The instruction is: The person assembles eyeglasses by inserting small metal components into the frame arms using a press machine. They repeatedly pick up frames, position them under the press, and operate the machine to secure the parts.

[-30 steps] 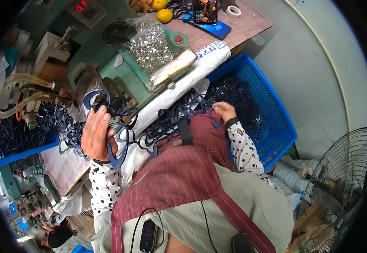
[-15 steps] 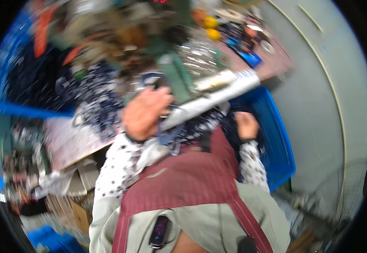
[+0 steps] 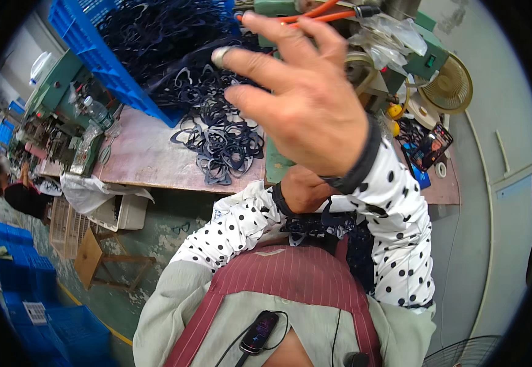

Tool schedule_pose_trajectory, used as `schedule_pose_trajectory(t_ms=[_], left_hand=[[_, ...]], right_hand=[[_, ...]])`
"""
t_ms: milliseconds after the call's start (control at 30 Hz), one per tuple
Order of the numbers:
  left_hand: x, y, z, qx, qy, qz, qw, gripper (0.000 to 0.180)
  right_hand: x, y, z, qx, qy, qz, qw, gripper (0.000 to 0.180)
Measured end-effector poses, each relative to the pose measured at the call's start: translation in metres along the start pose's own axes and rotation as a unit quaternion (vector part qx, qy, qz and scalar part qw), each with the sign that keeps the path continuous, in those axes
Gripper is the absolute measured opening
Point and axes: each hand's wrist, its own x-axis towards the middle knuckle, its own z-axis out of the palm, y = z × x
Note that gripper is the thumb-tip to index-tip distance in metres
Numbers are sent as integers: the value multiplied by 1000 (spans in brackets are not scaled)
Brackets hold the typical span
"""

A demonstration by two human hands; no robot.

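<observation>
The right hand point(image 3: 315, 104), fingers spread, is raised just beyond the left hand point(image 3: 302, 188) (its fingers are hidden, so I cannot tell their grip). Dark blue loops point(image 3: 220, 144) lie heaped on the table point(image 3: 146, 150), near a blue basket point(image 3: 119, 67) holding more.

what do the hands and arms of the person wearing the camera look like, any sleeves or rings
White sleeves with black polka dots cover both forearms, ending in dark wrist cuffs. A pale grey-green shirt covers the upper arms. The right hand wears a shiny, pale band. No gloves show, though the left hand is partly hidden.
</observation>
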Motion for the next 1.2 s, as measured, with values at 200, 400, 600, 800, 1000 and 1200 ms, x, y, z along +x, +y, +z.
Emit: schedule_pose_trajectory(t_ms=[200, 400, 600, 800, 1000, 1200], left_hand=[[-5, -14, -4, 33, -74, 101, 992, 34], [-6, -18, -3, 8, -86, 107, 990, 36], [-5, -20, -8, 14, -130, 106, 986, 36], [-4, -19, -8, 20, -131, 96, 987, 36], [-7, -16, -5, 8, -117, 87, 989, 34], [-58, -23, -22, 94, -59, 26, 993, 35]], right_hand=[[-88, 29, -69, 38, 168, 170, 970, 21], [-268, 72, -15, -65, 184, 506, 840, 13], [-334, 71, 10, -38, 26, 583, 811, 14], [-314, 53, 6, -131, -176, 543, 811, 24], [-326, 75, 37, -16, -63, 600, 797, 14], [-345, 76, 34, 55, 78, 633, 768, 11]])
